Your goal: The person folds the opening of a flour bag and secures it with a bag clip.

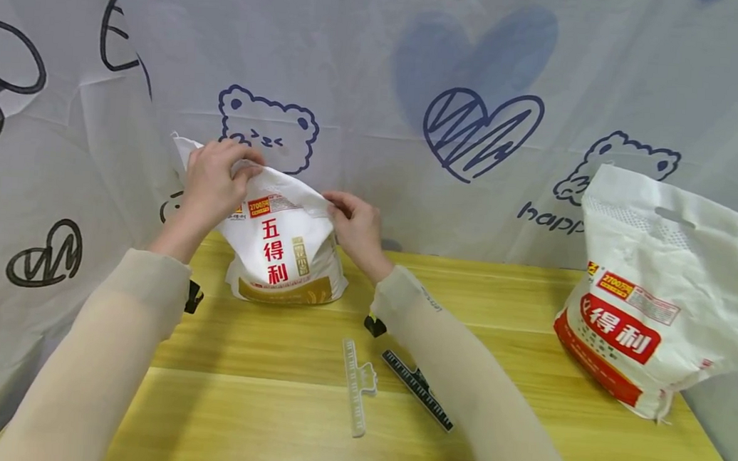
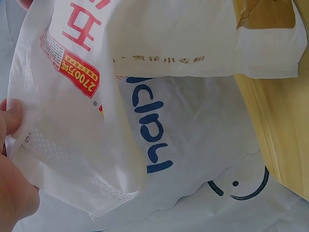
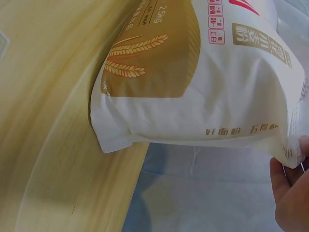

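Note:
A white flour bag (image 1: 306,255) with red lettering and a gold band stands upright at the back of the table. My left hand (image 1: 215,177) holds its top edge on the left, thumb at the front, while the top left corner sticks out beyond the fingers. At the bag's upper right corner, my right hand (image 1: 359,233) pinches the material between thumb and fingers. The right wrist view shows that hand (image 3: 297,193) at the corner, with the gold wheat print on the bag. In the left wrist view the bag's upper part looks creased and folded.
On the wooden table (image 1: 234,407) lie a clear ruler-like clip (image 1: 353,394) and a black one (image 1: 418,391), partly under my right forearm. A second flour bag (image 1: 634,299), with a red label, stands at the right. Printed white cloth (image 1: 368,59) hangs behind and at the left.

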A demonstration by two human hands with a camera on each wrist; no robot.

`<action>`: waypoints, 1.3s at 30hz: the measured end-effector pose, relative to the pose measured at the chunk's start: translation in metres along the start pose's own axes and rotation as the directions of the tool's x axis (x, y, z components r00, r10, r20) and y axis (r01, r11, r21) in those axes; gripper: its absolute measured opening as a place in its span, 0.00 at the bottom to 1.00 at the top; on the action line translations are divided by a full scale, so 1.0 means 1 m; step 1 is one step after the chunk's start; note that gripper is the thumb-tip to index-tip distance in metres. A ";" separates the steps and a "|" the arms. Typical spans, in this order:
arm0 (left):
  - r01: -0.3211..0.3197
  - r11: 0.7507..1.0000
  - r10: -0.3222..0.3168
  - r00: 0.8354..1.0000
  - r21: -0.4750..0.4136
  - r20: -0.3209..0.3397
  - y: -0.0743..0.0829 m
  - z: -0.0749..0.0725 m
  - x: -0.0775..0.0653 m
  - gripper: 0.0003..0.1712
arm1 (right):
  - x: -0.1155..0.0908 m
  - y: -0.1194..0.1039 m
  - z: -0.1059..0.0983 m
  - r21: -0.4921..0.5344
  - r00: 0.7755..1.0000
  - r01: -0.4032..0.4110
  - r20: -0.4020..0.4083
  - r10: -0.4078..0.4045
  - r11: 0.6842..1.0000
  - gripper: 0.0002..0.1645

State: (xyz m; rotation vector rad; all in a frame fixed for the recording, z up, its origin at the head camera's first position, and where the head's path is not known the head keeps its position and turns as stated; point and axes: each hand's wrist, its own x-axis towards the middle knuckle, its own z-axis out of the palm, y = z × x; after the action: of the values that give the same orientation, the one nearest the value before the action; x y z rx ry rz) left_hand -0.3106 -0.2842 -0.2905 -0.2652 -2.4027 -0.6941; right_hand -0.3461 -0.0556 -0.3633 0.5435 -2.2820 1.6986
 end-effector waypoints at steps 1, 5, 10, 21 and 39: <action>-0.003 1.000 0.003 1.000 0.001 -0.003 0.000 0.000 0.000 0.07 | 0.000 0.000 0.000 0.005 1.000 0.000 -0.002 0.000 1.000 0.14; -0.009 1.000 0.009 1.000 0.007 -0.006 0.000 0.001 -0.001 0.07 | -0.001 0.000 0.000 -0.001 1.000 -0.009 0.001 0.009 1.000 0.14; 0.005 1.000 -0.005 1.000 0.015 -0.005 0.002 0.001 -0.001 0.07 | -0.003 -0.002 -0.004 -0.029 1.000 -0.025 0.012 0.025 0.999 0.18; 0.013 1.000 -0.012 1.000 0.018 -0.011 0.007 0.003 -0.002 0.08 | -0.020 -0.006 -0.032 0.015 0.998 0.054 0.011 -0.054 0.998 0.22; 0.021 1.000 -0.021 1.000 0.014 -0.004 0.007 0.004 -0.005 0.07 | -0.091 0.006 -0.076 -0.021 0.977 0.050 0.209 -0.045 0.999 0.27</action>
State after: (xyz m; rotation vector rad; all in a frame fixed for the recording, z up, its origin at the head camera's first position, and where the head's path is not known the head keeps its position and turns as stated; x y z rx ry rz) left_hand -0.3062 -0.2765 -0.2931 -0.2334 -2.4091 -0.6858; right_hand -0.2690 0.0320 -0.3835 0.7983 -2.4074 1.6565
